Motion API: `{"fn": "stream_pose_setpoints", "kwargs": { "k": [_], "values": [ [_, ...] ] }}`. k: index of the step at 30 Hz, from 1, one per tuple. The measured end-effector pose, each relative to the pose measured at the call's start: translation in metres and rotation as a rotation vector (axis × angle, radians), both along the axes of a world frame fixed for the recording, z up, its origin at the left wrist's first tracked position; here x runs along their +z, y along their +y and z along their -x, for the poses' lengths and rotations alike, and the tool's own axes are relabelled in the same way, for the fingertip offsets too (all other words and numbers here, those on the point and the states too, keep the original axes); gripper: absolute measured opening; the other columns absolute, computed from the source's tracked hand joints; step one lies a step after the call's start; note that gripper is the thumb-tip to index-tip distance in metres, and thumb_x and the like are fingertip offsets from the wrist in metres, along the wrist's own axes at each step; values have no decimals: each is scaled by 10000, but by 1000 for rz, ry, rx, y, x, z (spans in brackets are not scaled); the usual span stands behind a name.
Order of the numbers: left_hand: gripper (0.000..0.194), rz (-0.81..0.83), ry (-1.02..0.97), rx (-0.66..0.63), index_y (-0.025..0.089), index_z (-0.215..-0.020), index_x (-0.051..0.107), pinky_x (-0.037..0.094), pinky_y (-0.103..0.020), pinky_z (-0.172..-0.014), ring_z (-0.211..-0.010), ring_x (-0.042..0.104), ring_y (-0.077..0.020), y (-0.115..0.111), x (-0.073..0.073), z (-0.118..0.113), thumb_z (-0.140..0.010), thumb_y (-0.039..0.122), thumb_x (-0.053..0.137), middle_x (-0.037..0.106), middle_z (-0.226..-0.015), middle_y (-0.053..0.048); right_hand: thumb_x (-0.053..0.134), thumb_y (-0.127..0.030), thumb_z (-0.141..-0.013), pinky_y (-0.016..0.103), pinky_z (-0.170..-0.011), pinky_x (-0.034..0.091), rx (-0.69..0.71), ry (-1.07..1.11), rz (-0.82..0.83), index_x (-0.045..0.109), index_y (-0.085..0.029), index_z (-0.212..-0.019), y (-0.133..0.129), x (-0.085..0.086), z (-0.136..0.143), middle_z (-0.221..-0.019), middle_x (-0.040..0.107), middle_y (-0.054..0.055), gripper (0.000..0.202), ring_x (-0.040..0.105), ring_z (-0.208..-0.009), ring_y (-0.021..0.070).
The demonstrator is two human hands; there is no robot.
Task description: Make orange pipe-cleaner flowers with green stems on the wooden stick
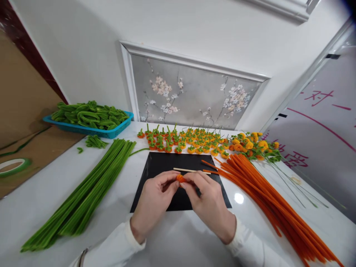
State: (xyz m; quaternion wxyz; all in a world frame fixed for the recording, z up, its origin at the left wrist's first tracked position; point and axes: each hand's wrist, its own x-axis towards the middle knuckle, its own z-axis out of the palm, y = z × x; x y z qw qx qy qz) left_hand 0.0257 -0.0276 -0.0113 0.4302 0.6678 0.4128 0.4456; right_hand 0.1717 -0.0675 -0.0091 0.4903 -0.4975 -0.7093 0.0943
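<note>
Over the mat [161, 160], orange coil [181, 178] midway, left hand [154, 196] pinched on its left end, right hand [210, 196] on its right

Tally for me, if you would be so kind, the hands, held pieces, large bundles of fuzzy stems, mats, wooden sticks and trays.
Left hand and right hand: 2
Held orange piece: 1
Green bundle and orange bundle: 2
Black mat: 1
Wooden stick: 1
Blue tray: 1
Total: 8
</note>
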Motion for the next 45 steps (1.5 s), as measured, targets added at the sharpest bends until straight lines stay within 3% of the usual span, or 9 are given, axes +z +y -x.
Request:
{"fn": "stream_pose_setpoints", "kwargs": {
  "k": [7, 11, 16, 20, 24, 28, 32, 36, 45],
  "values": [
    [309, 104, -140, 8, 158, -1048, 646, 571, -314, -817, -867, 695, -197, -3, -1, -3, -742, 188, 619, 732, -966, -56, 433, -165, -920, 299, -794, 526, -5, -148, -51, 594, -184, -1003, -2, -3, 3, -919, 641, 67, 182, 623, -845, 169],
    [277, 36, -48, 29, 156, -1038, 664, 566, -322, -831, -884, 692, -206, -6, 1, 0, -772, 195, 595, 723, -1011, -68, 432, -156, -915, 297, -779, 521, -5, -155, -32, 586, -183, -1010, -2, -5, 4, -905, 642, 63, 183, 624, -838, 172],
    [309, -97, 89, 57, 203, -1100, 661, 551, -335, -855, -943, 675, -219, -9, -2, 2, -813, 192, 545, 705, -1075, -48, 463, -142, -883, 285, -774, 522, -13, -58, 2, 585, -202, -1039, -1, -5, 6, -916, 659, 47, 207, 631, -850, 167],
    [368, -114, 12, 67, 222, -1180, 596, 537, -322, -875, -1011, 651, -210, -6, -4, 0, -814, 201, 560, 662, -1160, -53, 498, -151, -850, 258, -698, 541, -7, 105, 70, 596, -205, -1028, 2, -4, 4, -873, 665, 38, 210, 635, -758, 148],
    [204, -89, 53, 71, 197, -985, 671, 559, -298, -764, -864, 682, -204, -2, -4, 0, -803, 246, 594, 712, -973, -51, 510, -177, -847, 249, -678, 545, 1, 186, 101, 571, -200, -1016, 3, -5, 2, -842, 654, 35, 181, 631, -733, 143],
    [185, -115, 126, 42, 199, -946, 692, 543, -287, -732, -818, 672, -193, -3, -1, 0, -832, 216, 547, 715, -920, -42, 481, -157, -866, 278, -746, 532, -3, 34, 95, 566, -208, -1083, 2, -3, 1, -916, 652, 48, 238, 627, -808, 160],
    [198, -229, 211, 26, 208, -938, 698, 519, -271, -743, -820, 658, -177, -7, 3, 1, -847, 174, 526, 708, -913, -36, 424, -128, -892, 319, -821, 503, 6, -125, 56, 586, -207, -1072, 1, 1, 0, -1006, 639, 76, 255, 608, -927, 193],
    [193, -367, 271, -11, 205, -922, 686, 502, -251, -758, -829, 648, -163, -9, 4, 1, -858, 142, 515, 702, -926, -36, 417, -136, -898, 310, -754, 494, -25, -199, 60, 595, -181, -977, 1, 1, 0, -893, 635, 72, 200, 610, -841, 193],
    [180, -595, 246, 10, 164, -867, 669, 505, -225, -698, -750, 629, -134, -6, -2, 1, -834, 74, 517, 674, -859, -45, 466, -127, -871, 245, -678, 469, -43, -37, 115, 583, -176, -875, 4, -1, 2, -804, 644, 25, 127, 614, -742, 149]
  ]
}}
